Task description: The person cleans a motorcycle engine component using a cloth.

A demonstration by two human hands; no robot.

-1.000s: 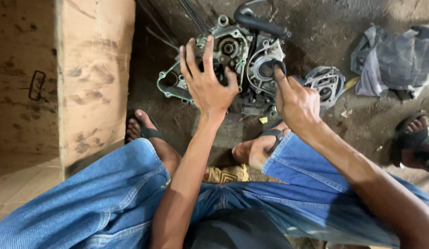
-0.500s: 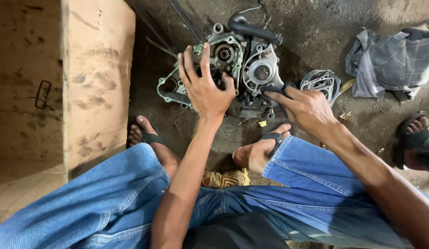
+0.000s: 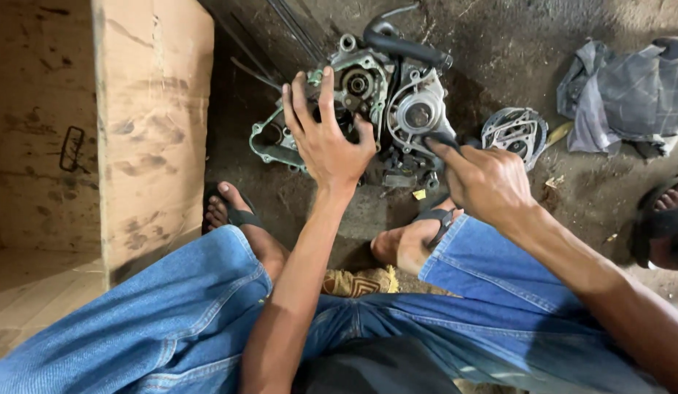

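- Cardboard box [image 3: 153, 124], tall, brown and smudged, stands on your left beside the engine case.
- Engine case [image 3: 368, 109] lies on the dirt floor [image 3: 499, 44] ahead of your feet, its black hose [image 3: 404, 47] running left to right.
- Your left hand [image 3: 328, 135] rests flat on it, fingers spread, gripping nothing.
- Your right hand [image 3: 488, 179] pinches a dark tool [image 3: 441, 140] against the case's right side.

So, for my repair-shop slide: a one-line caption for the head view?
Left hand spread on a grimy engine case, right hand fingering its lower edge.
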